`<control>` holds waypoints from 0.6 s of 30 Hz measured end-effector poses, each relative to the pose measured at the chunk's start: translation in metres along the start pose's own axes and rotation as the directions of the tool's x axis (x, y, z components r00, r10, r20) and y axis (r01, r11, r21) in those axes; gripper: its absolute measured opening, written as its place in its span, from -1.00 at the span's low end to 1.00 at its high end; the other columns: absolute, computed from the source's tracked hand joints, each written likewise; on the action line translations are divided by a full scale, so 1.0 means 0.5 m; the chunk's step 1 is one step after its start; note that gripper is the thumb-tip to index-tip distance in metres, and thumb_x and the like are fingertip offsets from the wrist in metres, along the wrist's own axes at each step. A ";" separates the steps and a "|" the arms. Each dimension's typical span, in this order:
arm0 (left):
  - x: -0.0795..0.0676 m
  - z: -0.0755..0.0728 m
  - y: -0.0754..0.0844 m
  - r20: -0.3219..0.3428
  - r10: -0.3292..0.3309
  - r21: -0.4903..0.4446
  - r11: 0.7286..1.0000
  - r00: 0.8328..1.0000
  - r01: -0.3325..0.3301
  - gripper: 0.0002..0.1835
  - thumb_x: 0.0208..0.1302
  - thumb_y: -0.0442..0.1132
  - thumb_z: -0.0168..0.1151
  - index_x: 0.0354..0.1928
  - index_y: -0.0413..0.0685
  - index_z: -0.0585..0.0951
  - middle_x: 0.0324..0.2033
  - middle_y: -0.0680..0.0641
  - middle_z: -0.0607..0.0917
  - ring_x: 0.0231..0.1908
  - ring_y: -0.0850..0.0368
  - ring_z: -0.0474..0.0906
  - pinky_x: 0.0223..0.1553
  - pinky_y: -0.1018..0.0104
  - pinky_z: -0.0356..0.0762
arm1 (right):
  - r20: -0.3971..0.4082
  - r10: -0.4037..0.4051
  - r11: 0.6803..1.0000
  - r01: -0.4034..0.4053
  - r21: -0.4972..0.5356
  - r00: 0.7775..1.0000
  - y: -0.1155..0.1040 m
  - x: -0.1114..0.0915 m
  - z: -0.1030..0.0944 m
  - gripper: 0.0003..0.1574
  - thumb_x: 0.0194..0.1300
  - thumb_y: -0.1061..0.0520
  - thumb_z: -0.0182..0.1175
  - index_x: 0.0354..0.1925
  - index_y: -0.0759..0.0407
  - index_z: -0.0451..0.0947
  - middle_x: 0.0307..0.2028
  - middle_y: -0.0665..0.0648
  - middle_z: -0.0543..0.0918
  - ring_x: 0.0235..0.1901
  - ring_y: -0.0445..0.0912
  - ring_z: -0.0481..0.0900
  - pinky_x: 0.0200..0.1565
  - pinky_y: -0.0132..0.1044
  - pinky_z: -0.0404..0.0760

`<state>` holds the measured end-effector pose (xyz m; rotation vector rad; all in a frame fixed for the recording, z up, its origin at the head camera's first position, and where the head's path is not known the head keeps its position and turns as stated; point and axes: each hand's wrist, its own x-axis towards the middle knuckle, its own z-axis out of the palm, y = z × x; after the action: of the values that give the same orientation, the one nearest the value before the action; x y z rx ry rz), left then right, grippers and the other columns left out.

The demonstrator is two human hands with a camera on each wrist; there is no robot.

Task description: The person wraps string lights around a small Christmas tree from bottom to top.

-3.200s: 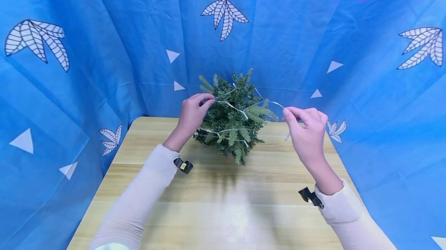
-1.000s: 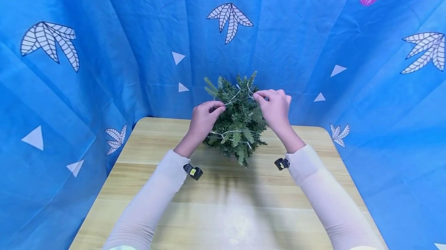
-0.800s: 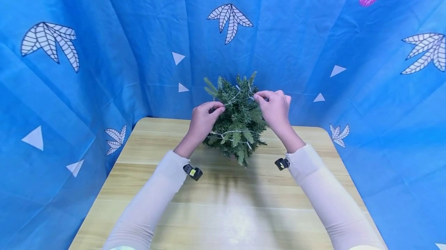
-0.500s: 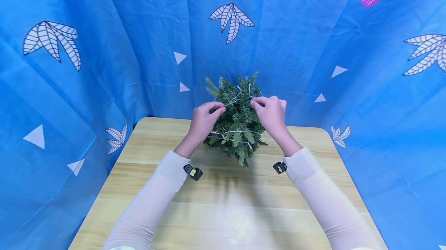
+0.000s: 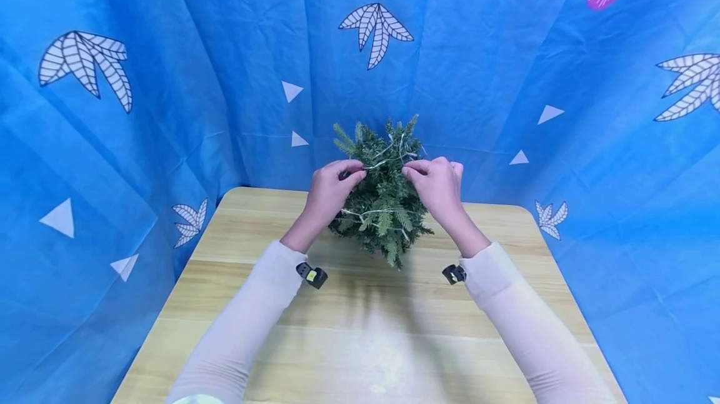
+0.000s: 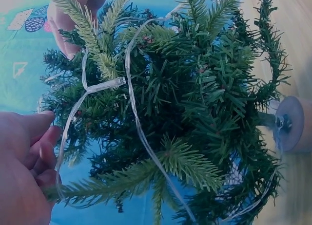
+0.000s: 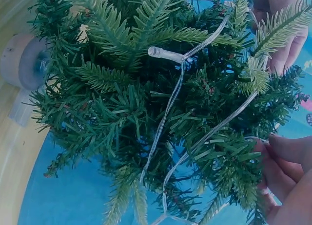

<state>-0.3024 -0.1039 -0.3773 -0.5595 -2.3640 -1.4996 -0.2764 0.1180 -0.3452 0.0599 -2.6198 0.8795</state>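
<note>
A small artificial Christmas tree (image 5: 385, 197) stands near the table's back edge, wound with clear-wired string lights (image 5: 378, 212). At its upper left, my left hand (image 5: 329, 188) pinches the light wire between thumb and fingertips. Across from it, my right hand (image 5: 439, 185) pinches another part of the wire at the upper right branches. The left wrist view has the left hand (image 6: 24, 161) beside a branch and a clear bulb (image 6: 109, 84) on the wire. Close up in the right wrist view, the right hand (image 7: 287, 171) has its fingertips among the needles.
The wooden table (image 5: 337, 341) lies under both forearms. A blue patterned curtain (image 5: 472, 66) hangs behind the tree and along both sides. The tree's round base (image 6: 292, 122) shows in the left wrist view.
Since the oldest frame my right hand has moved left, bringing its wire in against the tree. More recently it has lowered slightly. The left hand keeps its pinch, with little movement lately.
</note>
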 end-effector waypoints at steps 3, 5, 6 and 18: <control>-0.006 -0.009 0.003 0.005 0.002 0.057 0.998 1.000 -0.002 -0.69 0.41 -0.07 0.28 0.12 0.08 0.69 -0.09 0.05 0.74 -0.48 0.14 0.49 -0.42 0.24 0.48 | -0.014 -0.028 1.000 0.028 0.009 1.000 0.004 -0.003 -0.003 -0.71 0.36 -0.05 0.32 -0.04 0.03 0.77 -0.20 0.06 0.81 -0.11 -0.02 0.46 0.31 0.05 0.04; -0.012 -0.017 0.004 -0.005 0.013 0.103 0.995 1.000 -0.013 -0.66 0.44 -0.08 0.24 0.19 0.07 0.66 -0.07 0.05 0.72 -0.39 0.14 0.51 -0.34 0.22 0.49 | -0.023 -0.041 0.999 0.041 0.012 0.999 0.007 -0.007 -0.005 -0.71 0.36 -0.04 0.32 -0.04 0.02 0.77 -0.16 0.05 0.81 -0.07 -0.01 0.48 0.33 0.07 0.02; -0.016 -0.022 0.004 -0.015 0.022 0.122 0.992 1.000 -0.020 -0.65 0.46 -0.09 0.21 0.21 0.05 0.64 -0.06 0.04 0.72 -0.33 0.13 0.53 -0.30 0.20 0.50 | -0.027 -0.048 0.999 0.049 0.014 0.998 0.008 -0.009 -0.006 -0.72 0.37 -0.03 0.31 -0.03 0.02 0.77 -0.14 0.06 0.81 -0.06 -0.01 0.49 0.34 0.08 0.00; -0.125 -0.092 -0.014 -0.113 0.016 0.200 0.980 0.993 0.007 -0.51 0.53 0.08 0.03 0.38 0.14 0.48 0.32 -0.03 0.53 0.25 -0.03 0.39 0.28 -0.07 0.31 | -0.222 -0.123 0.983 0.149 0.109 0.967 0.046 -0.076 -0.054 -0.61 0.46 -0.06 0.19 0.06 0.14 0.70 0.05 0.15 0.73 0.12 0.06 0.49 0.27 0.05 0.23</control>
<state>-0.2487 -0.1589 -0.3908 -0.4184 -2.3856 -1.2375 -0.2358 0.1493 -0.3525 0.1670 -2.3298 0.9447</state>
